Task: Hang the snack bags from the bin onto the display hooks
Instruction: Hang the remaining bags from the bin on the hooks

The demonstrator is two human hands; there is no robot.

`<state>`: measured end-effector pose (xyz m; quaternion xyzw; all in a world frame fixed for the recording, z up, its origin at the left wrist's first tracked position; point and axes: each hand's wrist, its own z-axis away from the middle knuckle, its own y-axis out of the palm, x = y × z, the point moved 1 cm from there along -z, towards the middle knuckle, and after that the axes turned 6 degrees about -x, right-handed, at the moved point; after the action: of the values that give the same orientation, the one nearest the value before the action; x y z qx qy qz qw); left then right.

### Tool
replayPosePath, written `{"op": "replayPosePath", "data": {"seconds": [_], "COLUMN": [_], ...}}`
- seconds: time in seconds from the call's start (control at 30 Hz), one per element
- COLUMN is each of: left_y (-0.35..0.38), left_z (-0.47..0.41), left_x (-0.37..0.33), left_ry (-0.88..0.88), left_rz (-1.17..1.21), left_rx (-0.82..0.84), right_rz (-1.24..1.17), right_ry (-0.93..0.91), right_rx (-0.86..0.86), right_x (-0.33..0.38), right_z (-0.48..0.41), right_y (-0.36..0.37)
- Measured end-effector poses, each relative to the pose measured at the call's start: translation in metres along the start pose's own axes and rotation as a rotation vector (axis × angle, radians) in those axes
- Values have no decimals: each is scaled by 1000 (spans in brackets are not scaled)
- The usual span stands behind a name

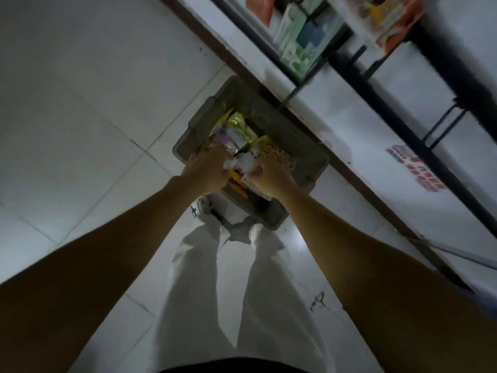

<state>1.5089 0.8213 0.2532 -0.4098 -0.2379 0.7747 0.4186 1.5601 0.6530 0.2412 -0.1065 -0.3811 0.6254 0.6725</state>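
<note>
- the display rack (387, 114) runs up the wall on your right. a few packets (301, 41) already hang near its top, so some stock is up, though i can't tell whether they came out of this bin.
- lower down, at least one of the display hooks (441, 122) looks bare, so there is room left to fill.
- the bin (193, 127) sits on the tiled floor against the base of the wall, just ahead of your feet and well below the hooks.
- the snack bags (236, 127) lie in a loose heap inside the bin, several of them, yellow, green and white. most of the job looks to be still ahead.
- your left hand (209, 170) is down in the heap with its fingers curled over the bag tops. it seems to grip one or more, but the fingertips are hidden, so i can't say how many.
- your right hand (271, 179) is beside it, thumb pressed onto a white-edged bag and fingers closed beneath it.
- my read: you are at the pick-up step. nothing has cleared the rim yet, and lifting, finding the hang hole and hooking all remain.
</note>
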Motion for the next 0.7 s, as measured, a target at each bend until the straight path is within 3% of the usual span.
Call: {"op": "replayPosePath", "data": {"seconds": [0.27,0.53,0.7], "left_y": [110,250,306], "left_z": [-69,-139,-197], "left_x": [27,78,96], "left_ry": [-99,-66,-19], "left_rz": [112,158,136], "left_rx": [-73,83,145], "right_rz": [49,-124,-105], "right_ry": [-36,55,106], "right_rx": [67,44,39], "right_x": [-79,-198,-252], "right_z": [-93,-162,-213], "right_y": [82,156,207]}}
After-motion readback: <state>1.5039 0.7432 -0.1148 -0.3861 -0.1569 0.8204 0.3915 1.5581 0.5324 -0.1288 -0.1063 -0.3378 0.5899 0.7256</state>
